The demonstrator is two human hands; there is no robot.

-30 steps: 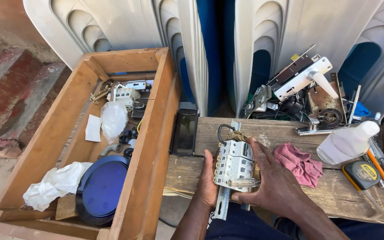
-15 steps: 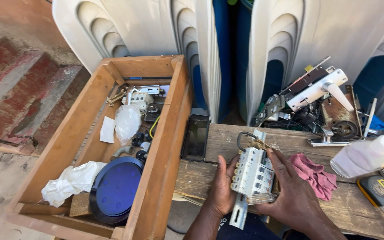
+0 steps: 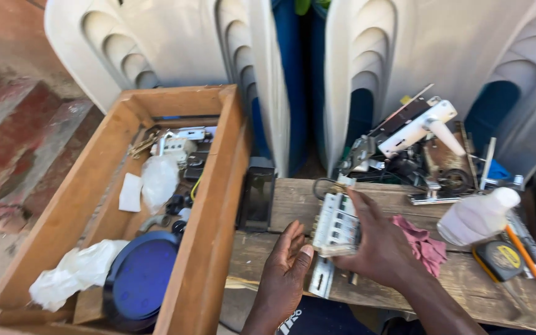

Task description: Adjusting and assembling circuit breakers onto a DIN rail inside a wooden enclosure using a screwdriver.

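My right hand (image 3: 379,248) grips a white block of circuit breakers (image 3: 335,228) mounted on a short metal rail (image 3: 321,279), holding it just above a worn wooden bench (image 3: 466,285). My left hand (image 3: 286,263) is beside the block's left side, palm turned toward it, fingers straight and together, not gripping. A wire loop (image 3: 325,185) sticks out from the block's top. A pink rag (image 3: 422,241) lies just right of my right hand.
A wooden crate (image 3: 209,205) on the left holds a blue round lid (image 3: 142,276), white plastic bags, paper and small metal parts. A black box (image 3: 257,197), white squeeze bottle (image 3: 476,214), tape measure (image 3: 500,259), pencils and a tool pile (image 3: 414,146) share the bench. White plastic chairs stand behind.
My left hand has let go of the breaker block and drawn a little away to its left. The right hand keeps holding it. The view has shifted slightly.
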